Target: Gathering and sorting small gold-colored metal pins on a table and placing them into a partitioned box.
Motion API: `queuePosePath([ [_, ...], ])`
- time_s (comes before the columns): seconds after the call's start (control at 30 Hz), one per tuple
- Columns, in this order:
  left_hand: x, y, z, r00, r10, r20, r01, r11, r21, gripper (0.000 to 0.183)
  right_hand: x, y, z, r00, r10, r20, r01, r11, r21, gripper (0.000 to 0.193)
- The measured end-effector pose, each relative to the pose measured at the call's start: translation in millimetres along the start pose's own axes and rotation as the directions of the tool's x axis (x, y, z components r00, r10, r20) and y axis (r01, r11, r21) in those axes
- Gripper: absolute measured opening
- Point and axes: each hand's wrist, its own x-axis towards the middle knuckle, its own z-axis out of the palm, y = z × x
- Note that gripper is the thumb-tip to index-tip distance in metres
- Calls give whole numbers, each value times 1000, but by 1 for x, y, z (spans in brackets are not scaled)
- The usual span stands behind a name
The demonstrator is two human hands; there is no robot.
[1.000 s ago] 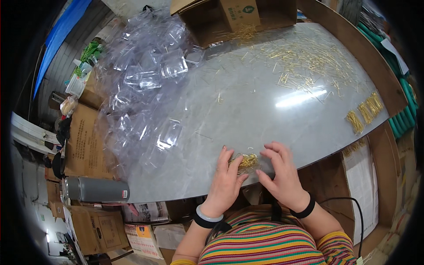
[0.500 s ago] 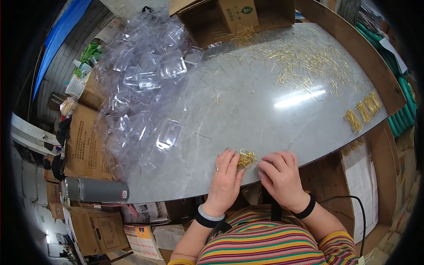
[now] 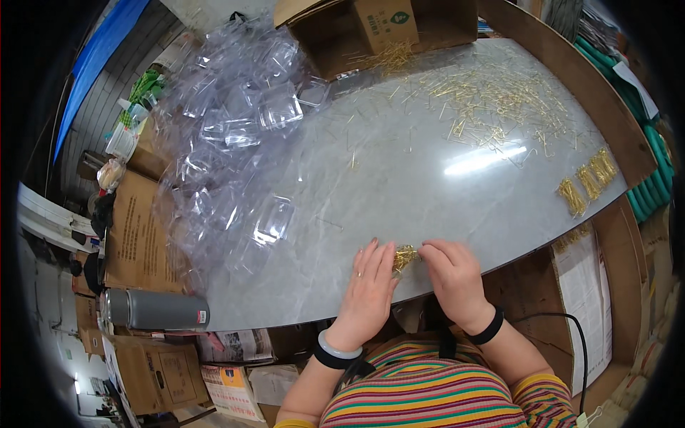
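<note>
From where I stand, the work nearest the person sits at the near edge of the table [image 3: 399, 200]: a bundle of gold wire hooks [image 3: 404, 257], located between the two hands. The left hand [image 3: 367, 285] is palm down and unclenched, its fingers straight and side by side, the index finger against the bundle's left part. The right hand [image 3: 455, 282] has its fingers bent and drawn together at the right end; whether they pinch a wire cannot be told from here. The step in hand appears to be evening up or securing the bundle. The next move, in my judgement, calls for steady left-side contact while the right fingertips work the end, so that the wires remain parallel. Orientation: the bundle's long axis appears to run roughly left to right, from hand to hand; the left end is masked by the fingers, so which end carries the bends cannot be confirmed. Further off, by the right edge, three gathered bundles [image 3: 589, 183] lie side by side, long axes slanting from far left to near right. Beyond, a heap of clear plastic boxes [image 3: 239, 132] occupies the left, loose gold wires [image 3: 496, 107] the far right, and an open cardboard box [image 3: 446, 21] the far edge.
</note>
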Motion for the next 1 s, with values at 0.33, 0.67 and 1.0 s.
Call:
queuePosePath([
  [0.33,-2,-1,2,997,10,-76,-10,1000,2,70,3,-18,18,993,117,35,-121,969,215,44],
  [0.67,-4,-4,2,996,-12,-89,10,1000,-16,72,17,-20,31,982,62,178,-135,890,435,58],
  [1.0,-16,-12,8,979,-110,-173,46,939,-341,85,32,-5,11,855,-272,443,212,960,181,51],
])
